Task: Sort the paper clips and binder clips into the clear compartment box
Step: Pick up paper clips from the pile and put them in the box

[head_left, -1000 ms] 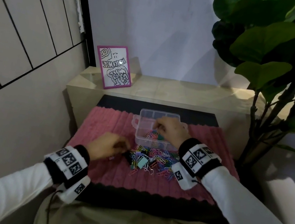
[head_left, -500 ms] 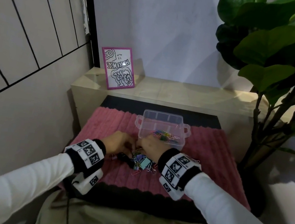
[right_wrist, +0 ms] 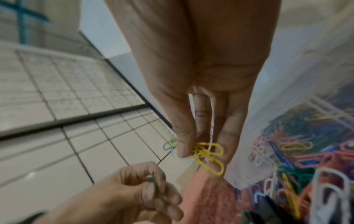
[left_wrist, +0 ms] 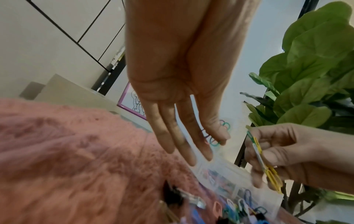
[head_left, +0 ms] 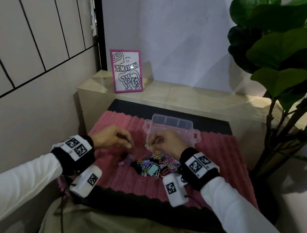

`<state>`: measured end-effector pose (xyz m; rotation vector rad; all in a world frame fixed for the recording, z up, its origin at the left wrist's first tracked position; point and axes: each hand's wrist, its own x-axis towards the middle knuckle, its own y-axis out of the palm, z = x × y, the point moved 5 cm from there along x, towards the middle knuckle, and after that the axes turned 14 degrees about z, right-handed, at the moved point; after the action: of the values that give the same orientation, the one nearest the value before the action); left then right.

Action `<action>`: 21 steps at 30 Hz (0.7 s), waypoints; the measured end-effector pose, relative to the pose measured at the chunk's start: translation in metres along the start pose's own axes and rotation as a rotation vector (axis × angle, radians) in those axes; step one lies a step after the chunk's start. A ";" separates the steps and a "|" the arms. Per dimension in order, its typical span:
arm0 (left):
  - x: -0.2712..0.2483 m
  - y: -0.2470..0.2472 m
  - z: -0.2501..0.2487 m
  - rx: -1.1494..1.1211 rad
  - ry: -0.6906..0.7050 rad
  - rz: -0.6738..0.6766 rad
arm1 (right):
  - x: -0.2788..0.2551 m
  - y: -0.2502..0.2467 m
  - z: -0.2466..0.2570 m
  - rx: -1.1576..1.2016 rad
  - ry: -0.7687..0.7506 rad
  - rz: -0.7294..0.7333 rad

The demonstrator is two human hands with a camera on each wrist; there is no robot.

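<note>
In the head view the clear compartment box (head_left: 172, 119) stands at the back of the pink mat (head_left: 110, 172). In front of it lies a mixed pile of coloured paper clips and binder clips (head_left: 153, 164), with a mint binder clip (head_left: 151, 170) in it. My right hand (head_left: 149, 145) hovers at the box's near left corner and pinches several yellow and green paper clips (right_wrist: 208, 154). My left hand (head_left: 129, 144), left of the pile and above the mat, pinches a green paper clip (right_wrist: 154, 181). The box (right_wrist: 287, 121) holds many coloured paper clips.
A purple binder clip (head_left: 121, 163) lies apart at the pile's left. A framed drawing (head_left: 125, 71) stands on the beige ledge behind the mat. A large leafy plant (head_left: 298, 80) rises at the right. A tiled wall (head_left: 30, 33) closes the left side.
My right hand left the box, dipped into the pile and came up with yellow and green paper clips. My left hand lifted off the pile with a green clip.
</note>
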<state>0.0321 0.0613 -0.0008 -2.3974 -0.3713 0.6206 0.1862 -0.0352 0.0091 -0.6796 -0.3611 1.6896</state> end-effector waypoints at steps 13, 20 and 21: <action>0.054 -0.009 -0.071 -0.004 0.090 -0.116 | -0.046 -0.053 -0.033 0.388 -0.017 -0.122; 0.058 0.009 -0.076 0.275 0.061 -0.033 | -0.054 -0.065 -0.051 0.419 0.031 -0.188; 0.052 0.009 -0.073 0.283 0.072 -0.035 | -0.052 -0.064 -0.052 0.422 0.046 -0.182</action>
<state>0.1148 0.0388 0.0269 -2.1316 -0.2738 0.5311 0.2736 -0.0770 0.0184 -0.3601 -0.0269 1.5090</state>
